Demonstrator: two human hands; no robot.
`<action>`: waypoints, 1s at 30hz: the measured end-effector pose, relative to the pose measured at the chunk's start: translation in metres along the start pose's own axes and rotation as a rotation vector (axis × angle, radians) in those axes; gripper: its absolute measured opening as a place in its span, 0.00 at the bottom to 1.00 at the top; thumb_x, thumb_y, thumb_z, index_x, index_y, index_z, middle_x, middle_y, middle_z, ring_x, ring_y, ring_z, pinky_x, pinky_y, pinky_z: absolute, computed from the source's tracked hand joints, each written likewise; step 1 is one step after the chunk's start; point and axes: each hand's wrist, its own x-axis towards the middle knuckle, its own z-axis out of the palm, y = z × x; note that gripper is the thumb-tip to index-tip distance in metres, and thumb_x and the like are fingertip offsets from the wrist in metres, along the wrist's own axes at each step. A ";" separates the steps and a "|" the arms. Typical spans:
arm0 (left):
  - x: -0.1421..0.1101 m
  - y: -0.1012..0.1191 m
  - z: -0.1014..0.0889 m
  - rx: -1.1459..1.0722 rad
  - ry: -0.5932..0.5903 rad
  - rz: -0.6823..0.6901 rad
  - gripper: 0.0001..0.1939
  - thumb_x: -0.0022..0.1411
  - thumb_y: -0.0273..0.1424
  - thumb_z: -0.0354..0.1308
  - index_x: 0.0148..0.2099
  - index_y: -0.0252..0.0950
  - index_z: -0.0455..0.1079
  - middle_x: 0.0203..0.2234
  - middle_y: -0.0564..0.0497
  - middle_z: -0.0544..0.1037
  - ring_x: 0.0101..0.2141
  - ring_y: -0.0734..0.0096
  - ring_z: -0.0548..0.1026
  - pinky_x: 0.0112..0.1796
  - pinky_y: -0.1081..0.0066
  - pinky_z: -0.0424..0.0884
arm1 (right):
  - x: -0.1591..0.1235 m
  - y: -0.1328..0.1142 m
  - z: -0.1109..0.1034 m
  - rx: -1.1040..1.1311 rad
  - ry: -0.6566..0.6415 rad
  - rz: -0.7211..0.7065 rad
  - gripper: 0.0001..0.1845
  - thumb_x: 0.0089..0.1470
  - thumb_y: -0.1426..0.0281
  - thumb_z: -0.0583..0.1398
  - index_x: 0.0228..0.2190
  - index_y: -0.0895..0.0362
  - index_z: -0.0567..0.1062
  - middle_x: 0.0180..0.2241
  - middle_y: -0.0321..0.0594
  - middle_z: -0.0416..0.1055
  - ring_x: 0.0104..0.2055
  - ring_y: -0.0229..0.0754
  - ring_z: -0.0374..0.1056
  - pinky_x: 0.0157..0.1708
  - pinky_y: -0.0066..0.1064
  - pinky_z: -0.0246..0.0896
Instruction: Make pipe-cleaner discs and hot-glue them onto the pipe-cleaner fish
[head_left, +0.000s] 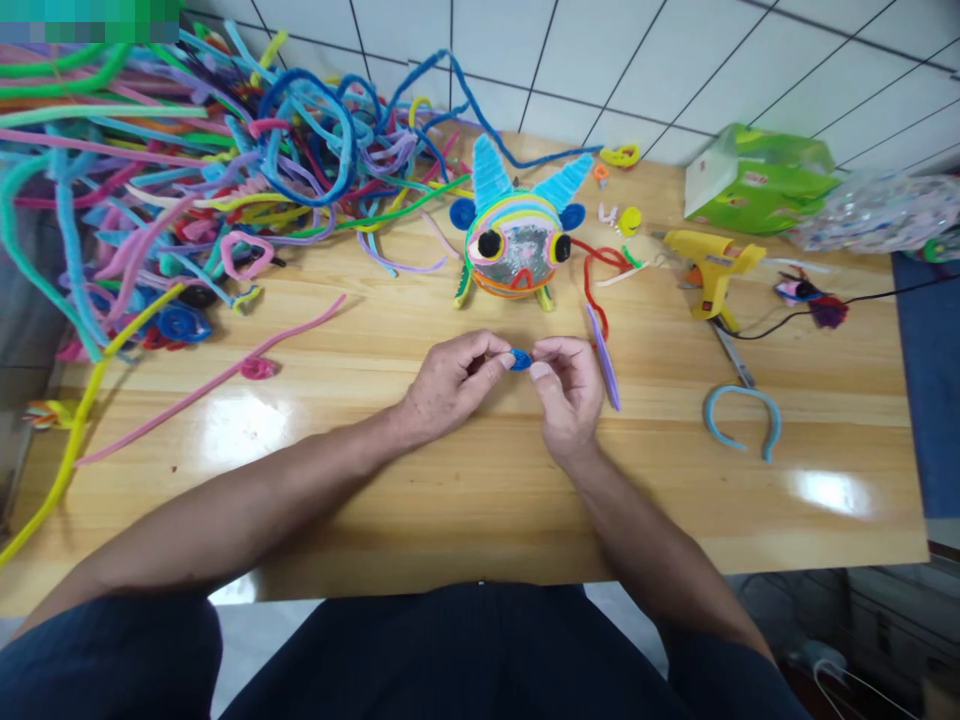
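Note:
Between my two hands is a small blue pipe cleaner coil (520, 360). My left hand (461, 385) pinches its left edge between thumb and forefinger. Closed at the opposite edge, my right hand (568, 390) has its thumb and fingertips on the coil too. Just beyond them stands a pipe cleaner creature (517, 245) with light blue horns, round blue ears, black eyes on pink and yellow rings, and a silvery face. A purple pipe cleaner piece (604, 360) lies right beside my right hand, with a red pipe cleaner (592, 285) behind it.
A tangled heap of coloured pipe cleaners (225, 170) covers the back left. To the right are a yellow hot glue gun (712, 262), scissors (731, 350) and a light blue curved pipe cleaner (742, 392). A green tissue pack (761, 180) stands by the tiled wall. A pink pipe cleaner (217, 380) lies left.

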 end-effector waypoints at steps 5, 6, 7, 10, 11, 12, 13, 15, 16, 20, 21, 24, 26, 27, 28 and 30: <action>0.002 0.002 -0.002 -0.087 -0.011 -0.094 0.13 0.75 0.38 0.62 0.38 0.36 0.75 0.26 0.55 0.74 0.26 0.75 0.66 0.29 0.73 0.65 | -0.001 0.000 0.001 0.005 -0.031 -0.041 0.12 0.64 0.62 0.66 0.48 0.49 0.77 0.41 0.38 0.78 0.40 0.42 0.74 0.41 0.38 0.73; 0.002 0.003 -0.002 -0.091 -0.016 -0.106 0.12 0.74 0.38 0.62 0.38 0.36 0.74 0.26 0.55 0.74 0.26 0.75 0.66 0.29 0.73 0.65 | -0.001 0.001 0.001 0.003 -0.038 -0.040 0.12 0.65 0.62 0.66 0.48 0.49 0.77 0.41 0.38 0.78 0.40 0.43 0.74 0.41 0.38 0.73; 0.002 0.003 -0.002 -0.094 -0.020 -0.115 0.12 0.74 0.37 0.62 0.37 0.37 0.74 0.26 0.55 0.74 0.26 0.75 0.66 0.29 0.74 0.65 | -0.001 0.001 0.001 -0.003 -0.042 -0.036 0.12 0.65 0.62 0.66 0.49 0.49 0.77 0.41 0.38 0.78 0.40 0.43 0.75 0.41 0.39 0.74; 0.003 0.004 -0.002 -0.109 -0.030 -0.128 0.12 0.74 0.37 0.62 0.37 0.37 0.73 0.26 0.55 0.74 0.26 0.75 0.66 0.29 0.74 0.65 | -0.001 0.002 0.000 -0.031 -0.049 -0.023 0.12 0.66 0.60 0.65 0.49 0.49 0.77 0.41 0.38 0.78 0.41 0.44 0.75 0.41 0.39 0.74; 0.003 0.004 -0.002 -0.116 -0.033 -0.131 0.12 0.74 0.37 0.61 0.37 0.37 0.73 0.26 0.55 0.74 0.26 0.75 0.67 0.29 0.74 0.65 | -0.001 0.002 -0.001 -0.040 -0.055 -0.028 0.12 0.66 0.59 0.65 0.49 0.49 0.77 0.41 0.38 0.78 0.41 0.44 0.75 0.41 0.40 0.74; 0.003 0.004 -0.002 -0.123 -0.035 -0.134 0.12 0.74 0.37 0.61 0.37 0.37 0.74 0.26 0.55 0.74 0.26 0.75 0.67 0.28 0.73 0.65 | 0.000 0.002 -0.001 -0.049 -0.061 -0.040 0.12 0.66 0.59 0.65 0.49 0.49 0.77 0.41 0.38 0.77 0.41 0.44 0.75 0.42 0.40 0.74; 0.003 0.003 -0.002 -0.129 -0.037 -0.138 0.12 0.74 0.37 0.61 0.37 0.37 0.74 0.26 0.55 0.74 0.26 0.75 0.67 0.28 0.73 0.65 | 0.000 0.002 -0.002 -0.059 -0.067 -0.061 0.12 0.66 0.60 0.64 0.49 0.48 0.78 0.41 0.38 0.76 0.41 0.44 0.74 0.42 0.40 0.74; 0.003 0.003 -0.002 -0.138 -0.042 -0.146 0.11 0.73 0.37 0.61 0.38 0.37 0.74 0.26 0.55 0.73 0.26 0.74 0.66 0.28 0.73 0.64 | 0.000 0.001 -0.002 -0.079 -0.073 -0.127 0.11 0.66 0.62 0.64 0.49 0.48 0.79 0.41 0.39 0.75 0.41 0.44 0.73 0.42 0.41 0.74; 0.003 0.002 -0.002 -0.140 -0.044 -0.150 0.11 0.73 0.37 0.61 0.38 0.37 0.74 0.26 0.55 0.73 0.26 0.74 0.66 0.28 0.72 0.64 | 0.000 0.000 -0.003 -0.089 -0.076 -0.166 0.11 0.66 0.63 0.64 0.49 0.47 0.79 0.42 0.39 0.74 0.41 0.44 0.73 0.42 0.42 0.74; 0.002 0.000 -0.002 -0.162 -0.040 -0.163 0.12 0.73 0.37 0.62 0.37 0.37 0.75 0.25 0.54 0.73 0.26 0.74 0.66 0.27 0.73 0.63 | -0.001 -0.005 -0.004 -0.167 -0.074 -0.280 0.15 0.64 0.67 0.65 0.51 0.44 0.81 0.48 0.43 0.74 0.46 0.48 0.72 0.42 0.46 0.74; 0.002 0.000 -0.001 -0.170 -0.037 -0.168 0.12 0.73 0.37 0.62 0.37 0.37 0.75 0.25 0.54 0.73 0.26 0.74 0.66 0.27 0.73 0.62 | -0.002 -0.007 -0.004 -0.195 -0.071 -0.294 0.16 0.63 0.67 0.65 0.51 0.44 0.81 0.49 0.44 0.74 0.48 0.50 0.72 0.43 0.48 0.74; 0.003 -0.001 -0.001 -0.182 -0.025 -0.183 0.12 0.72 0.38 0.62 0.37 0.36 0.75 0.26 0.54 0.74 0.26 0.75 0.66 0.27 0.73 0.63 | -0.001 -0.011 -0.005 -0.265 -0.065 -0.329 0.18 0.61 0.68 0.66 0.52 0.44 0.81 0.50 0.45 0.74 0.50 0.53 0.73 0.42 0.49 0.76; 0.003 0.000 -0.002 -0.181 -0.026 -0.182 0.12 0.72 0.38 0.62 0.37 0.36 0.74 0.26 0.54 0.74 0.26 0.75 0.66 0.27 0.73 0.63 | -0.001 -0.012 -0.006 -0.290 -0.069 -0.339 0.17 0.61 0.67 0.66 0.52 0.44 0.81 0.48 0.44 0.75 0.49 0.52 0.73 0.43 0.49 0.76; 0.003 0.000 -0.002 -0.175 -0.029 -0.178 0.12 0.72 0.37 0.62 0.37 0.36 0.74 0.26 0.54 0.74 0.26 0.75 0.66 0.27 0.73 0.63 | -0.001 -0.011 -0.006 -0.290 -0.070 -0.331 0.16 0.62 0.67 0.66 0.51 0.45 0.81 0.48 0.44 0.76 0.49 0.52 0.73 0.42 0.49 0.76; 0.003 0.000 -0.002 -0.165 -0.033 -0.167 0.11 0.72 0.37 0.61 0.37 0.36 0.74 0.26 0.54 0.74 0.26 0.75 0.66 0.27 0.73 0.63 | 0.000 -0.010 -0.006 -0.278 -0.068 -0.311 0.15 0.63 0.66 0.65 0.51 0.45 0.81 0.47 0.44 0.76 0.48 0.51 0.74 0.42 0.48 0.76; 0.003 0.002 -0.002 -0.127 -0.033 -0.128 0.10 0.73 0.35 0.60 0.37 0.37 0.73 0.25 0.55 0.74 0.26 0.75 0.66 0.27 0.73 0.63 | 0.000 -0.007 -0.005 -0.216 -0.060 -0.233 0.12 0.65 0.64 0.65 0.50 0.46 0.81 0.44 0.42 0.76 0.45 0.49 0.74 0.43 0.46 0.74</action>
